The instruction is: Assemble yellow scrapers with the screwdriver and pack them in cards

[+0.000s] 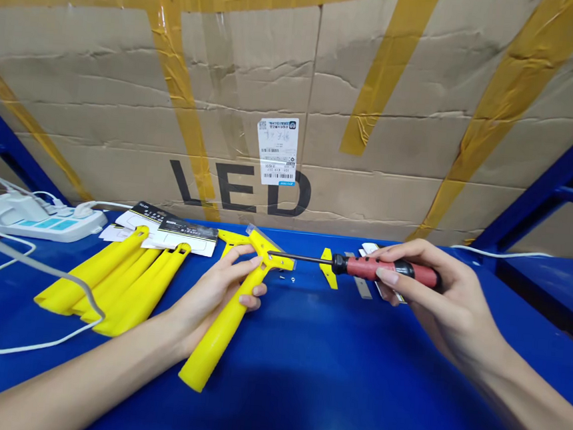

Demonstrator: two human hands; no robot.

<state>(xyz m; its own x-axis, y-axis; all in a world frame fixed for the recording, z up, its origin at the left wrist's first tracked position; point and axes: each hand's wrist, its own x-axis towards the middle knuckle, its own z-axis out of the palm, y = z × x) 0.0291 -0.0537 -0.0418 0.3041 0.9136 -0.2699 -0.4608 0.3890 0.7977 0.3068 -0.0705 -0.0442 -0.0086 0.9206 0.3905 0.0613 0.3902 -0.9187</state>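
Observation:
My left hand (233, 284) is closed round the neck of a yellow scraper (224, 326), whose wide handle slants down toward me. A clear strip edges the scraper's head. My right hand (435, 288) grips a screwdriver (392, 271) with a red and black handle, held level. Its shaft reaches left, and the tip meets the scraper's head; the exact contact is too small to make out. Just below the shaft, small screws (293, 280) lie on the blue surface. Behind the shaft is a loose yellow plate (330, 270), with a grey metal blade (362, 285) to its right.
Several yellow handles (133, 295) lie at the left beside black and white cards (179, 232). A white power strip (65, 222) with looping cables stands far left. Another yellow scraper head (231, 238) lies behind my left hand. A large taped carton (368, 195) stands along the back.

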